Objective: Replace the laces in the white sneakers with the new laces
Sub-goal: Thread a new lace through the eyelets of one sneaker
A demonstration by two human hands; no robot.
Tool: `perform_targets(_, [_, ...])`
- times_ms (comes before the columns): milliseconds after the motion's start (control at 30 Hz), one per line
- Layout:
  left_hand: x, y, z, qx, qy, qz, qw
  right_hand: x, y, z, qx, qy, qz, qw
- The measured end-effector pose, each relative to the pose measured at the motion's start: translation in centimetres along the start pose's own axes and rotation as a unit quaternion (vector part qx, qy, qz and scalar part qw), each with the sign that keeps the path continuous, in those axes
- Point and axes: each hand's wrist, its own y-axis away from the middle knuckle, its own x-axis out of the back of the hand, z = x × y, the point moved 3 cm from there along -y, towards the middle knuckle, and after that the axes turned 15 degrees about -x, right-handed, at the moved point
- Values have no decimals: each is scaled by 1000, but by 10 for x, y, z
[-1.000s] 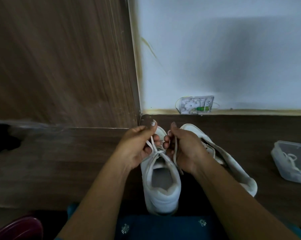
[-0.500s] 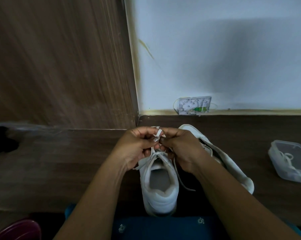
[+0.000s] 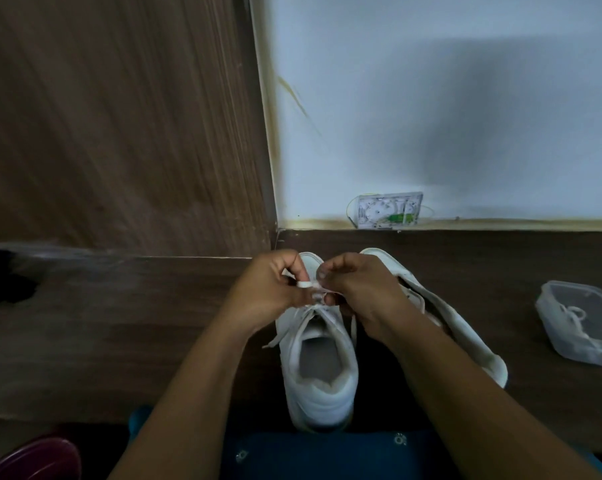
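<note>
Head view: left hand point(image 3: 268, 289) and right hand point(image 3: 358, 289), fingers curled, both pinch the white lace point(image 3: 307, 284) above the near sneaker point(image 3: 322, 382) standing on the counter point(image 3: 119, 323). The second sneaker point(image 3: 459, 327) lies just beside it, rightward.

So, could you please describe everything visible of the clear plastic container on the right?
The clear plastic container is a shallow, rectangular tub with rounded corners, translucent and slightly cloudy. It sits flat on the dark wooden surface, right of the tipped sneaker and apart from it. A coiled white lace lies inside. Whether a lid is on is unclear.
</note>
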Motion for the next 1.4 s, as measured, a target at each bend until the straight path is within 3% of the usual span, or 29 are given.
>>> perform_targets(133, [6, 1, -1, -50, -60, -24, 997, -1, -1, 0, 41, 88, 15, 995])
perform_targets(267, [6, -2, -6, -20, -62, 17, 998, -3, -1, -4, 87, 150, 51, 983])
perform_targets(333, [6, -3, -7, 19, -36, 29, 999, -3, 1, -4, 77, 111, 15, 991])
perform_targets(467, [8, 0, -9, 63, 0, 26, 998, -6, 2, 3, 119, 156, -48, 979])
perform_targets(633, [11, 1, -12, 107, -46, 7, 993, -2, 0, 4, 127, 111, -2, 986])
perform_targets(733, [22, 3, -18, 154, -119, -14, 981, 8, 0, 7, 60, 99, 67, 991])
perform_targets(800, [28, 7, -21, 190, -175, -59, 964, 14, 1, 7, 43, 258, 113, 959])
perform_targets(867, [29, 8, -22, 211, -210, -95, 950, 15, 6, 4, 60, 438, 151, 884])
perform_targets(967, [28, 7, -22, 223, -237, -90, 941, 10, 12, 4, 48, 509, 175, 841])
perform_targets(1067, [29, 8, -22, 217, -233, -73, 945, 12, 15, 3, 41, 527, 198, 826])
perform_targets(1100, [30, 8, -22, 215, -234, -68, 946, 14, 16, 2, 34, 520, 189, 832])
perform_targets(1167, [31, 9, -23, 217, -237, -57, 945, 16, 17, 1, 24, 444, 129, 886])
perform_targets(1233, [31, 8, -24, 223, -238, -48, 944, 18, 19, 3, -45, 280, 30, 959])
perform_targets(1267, [31, 8, -24, 226, -242, -49, 942, 20, 21, 5, -81, 211, -12, 974])
perform_targets(1333, [28, 8, -22, 230, -249, -59, 939, 26, 21, 7, -123, 150, -72, 978])
perform_targets(1400, [25, 9, -22, 226, -255, -72, 937, 30, 24, 8, -131, 170, -88, 973])
